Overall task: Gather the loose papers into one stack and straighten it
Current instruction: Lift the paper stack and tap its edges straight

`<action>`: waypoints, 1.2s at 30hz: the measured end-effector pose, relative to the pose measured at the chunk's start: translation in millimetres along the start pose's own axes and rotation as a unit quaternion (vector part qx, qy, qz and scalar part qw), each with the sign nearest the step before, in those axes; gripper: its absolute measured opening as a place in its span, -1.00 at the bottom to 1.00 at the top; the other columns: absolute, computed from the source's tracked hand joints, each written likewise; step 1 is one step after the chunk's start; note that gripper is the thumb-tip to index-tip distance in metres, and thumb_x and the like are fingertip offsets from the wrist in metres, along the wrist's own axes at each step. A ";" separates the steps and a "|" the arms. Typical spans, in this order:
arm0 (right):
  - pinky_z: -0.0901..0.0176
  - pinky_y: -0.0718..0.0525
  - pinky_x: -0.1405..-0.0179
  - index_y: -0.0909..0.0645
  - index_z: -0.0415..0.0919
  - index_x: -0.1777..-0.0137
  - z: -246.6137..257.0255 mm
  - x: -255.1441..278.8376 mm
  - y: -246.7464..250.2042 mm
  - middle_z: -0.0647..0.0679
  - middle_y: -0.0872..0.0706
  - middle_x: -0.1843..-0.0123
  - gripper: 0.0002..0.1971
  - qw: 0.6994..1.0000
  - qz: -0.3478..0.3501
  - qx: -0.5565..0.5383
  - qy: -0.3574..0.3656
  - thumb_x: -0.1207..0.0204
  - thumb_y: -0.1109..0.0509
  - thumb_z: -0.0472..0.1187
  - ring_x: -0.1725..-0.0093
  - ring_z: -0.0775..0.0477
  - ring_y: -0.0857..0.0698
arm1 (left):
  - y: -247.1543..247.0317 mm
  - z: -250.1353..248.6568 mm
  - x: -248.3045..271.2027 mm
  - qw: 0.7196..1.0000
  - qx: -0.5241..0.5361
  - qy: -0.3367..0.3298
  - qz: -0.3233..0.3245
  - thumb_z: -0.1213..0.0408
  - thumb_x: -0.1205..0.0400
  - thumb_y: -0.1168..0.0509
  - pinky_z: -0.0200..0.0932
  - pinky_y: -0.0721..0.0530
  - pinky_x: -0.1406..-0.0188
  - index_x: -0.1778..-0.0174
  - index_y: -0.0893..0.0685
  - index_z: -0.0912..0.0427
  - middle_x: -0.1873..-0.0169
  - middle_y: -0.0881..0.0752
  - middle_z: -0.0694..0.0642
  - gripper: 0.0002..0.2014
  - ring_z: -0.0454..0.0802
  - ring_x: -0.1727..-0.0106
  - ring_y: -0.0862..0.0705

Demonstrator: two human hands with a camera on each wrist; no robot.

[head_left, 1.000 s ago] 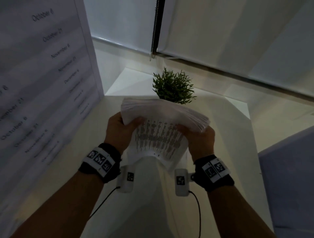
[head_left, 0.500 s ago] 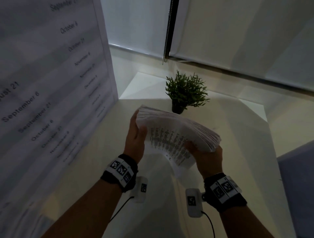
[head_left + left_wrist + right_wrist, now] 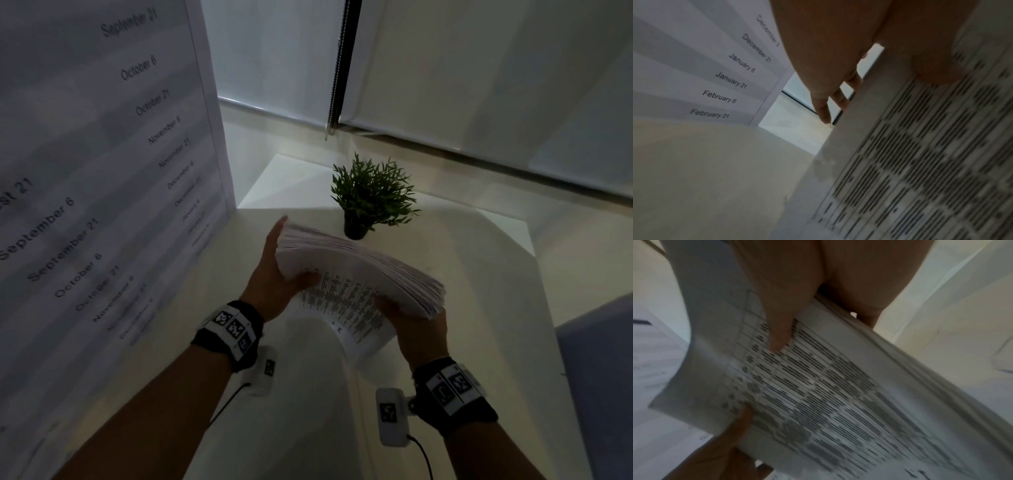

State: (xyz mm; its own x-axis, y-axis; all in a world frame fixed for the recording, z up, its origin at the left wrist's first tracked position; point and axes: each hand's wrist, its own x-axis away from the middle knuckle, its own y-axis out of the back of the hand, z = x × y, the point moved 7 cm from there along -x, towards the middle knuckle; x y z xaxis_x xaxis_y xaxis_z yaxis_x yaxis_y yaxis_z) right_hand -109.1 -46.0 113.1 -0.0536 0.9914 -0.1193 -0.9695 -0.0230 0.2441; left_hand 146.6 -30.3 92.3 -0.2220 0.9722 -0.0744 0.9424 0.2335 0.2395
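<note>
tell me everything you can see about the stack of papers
The stack of papers is a thick bundle of white sheets, held in the air above the pale desk, not resting on it. Its top edges are fanned and uneven, so it is not yet squared. The sheet facing the person carries a dense printed table of dark rows. The stack sags into a curve between the hands. The left hand holds its left end, thumb on the printed face, and the right hand grips its right end, thumb also on that face.

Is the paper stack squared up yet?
No. The stack, held in both hands, has its top edges fanned unevenly and one printed sheet sagging below.
</note>
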 end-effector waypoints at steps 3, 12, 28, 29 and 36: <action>-0.06 -0.73 -0.14 -0.67 0.56 0.23 -2.8 -3.7 1.7 0.53 -0.75 0.20 -0.45 1.000 0.000 -0.005 -0.019 -0.33 -0.62 -0.31 0.16 0.49 -0.71 | -5.7 1.7 -2.9 0.999 -0.011 0.032 -0.011 0.23 -0.46 -0.52 -0.34 -0.66 0.08 -0.15 -0.67 0.03 0.04 -0.74 -0.18 -0.65 -0.42 0.02 -0.72; 0.39 -0.72 0.15 -0.60 0.36 0.16 -22.5 13.3 5.2 0.36 -0.70 0.14 -0.56 0.998 -0.044 -0.001 -0.036 -0.24 -0.69 -0.22 0.09 0.18 -0.74 | -29.7 23.4 32.7 0.998 0.031 0.031 -0.040 0.23 -0.57 -0.40 -0.27 -0.75 -0.04 -0.25 -0.55 0.09 -0.02 -0.68 -0.18 -0.66 -0.52 0.01 -0.66; 0.17 -0.56 0.05 -0.68 -0.18 0.14 35.3 0.2 34.8 0.07 -0.71 0.20 -0.67 0.959 -0.253 -0.083 0.100 -0.63 -0.08 -0.15 0.10 0.05 -0.65 | -1.4 -74.2 33.9 0.947 0.043 -0.202 -0.245 -0.05 -0.67 -0.10 -0.60 -0.46 0.16 -0.11 -0.57 0.27 0.11 -0.62 -0.32 -0.58 -0.47 0.16 -0.59; 0.28 -0.56 0.03 -0.67 -0.14 0.12 34.0 1.3 33.5 0.14 -0.72 0.18 -0.66 0.959 -0.252 -0.076 0.101 -0.65 -0.05 -0.17 0.08 0.13 -0.66 | -2.7 -70.2 32.9 0.952 0.053 -0.196 -0.230 -0.12 -0.64 -0.09 -0.60 -0.48 0.16 -0.17 -0.52 0.28 0.07 -0.60 -0.33 -0.51 -0.47 0.14 -0.59; 0.34 -0.55 -0.03 -0.59 -0.15 -0.08 29.3 1.5 28.4 0.23 -0.69 0.02 -0.55 0.963 -0.209 -0.109 0.128 -0.61 -0.05 0.18 0.00 0.19 -0.63 | -7.4 -36.2 34.6 0.971 0.078 -0.112 -0.196 -0.27 -0.62 0.07 -0.64 -0.47 0.14 -0.15 -0.36 0.05 0.06 -0.52 -0.23 -0.53 -0.53 0.09 -0.56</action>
State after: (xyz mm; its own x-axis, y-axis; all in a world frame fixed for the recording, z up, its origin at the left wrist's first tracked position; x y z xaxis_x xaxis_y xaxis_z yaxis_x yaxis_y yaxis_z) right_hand -129.7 -41.4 148.0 0.3224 0.8566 -0.4028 -0.9448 0.3176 -0.0808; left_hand 122.9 2.3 123.0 -0.5282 0.7769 -0.3426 0.8265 0.5630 0.0023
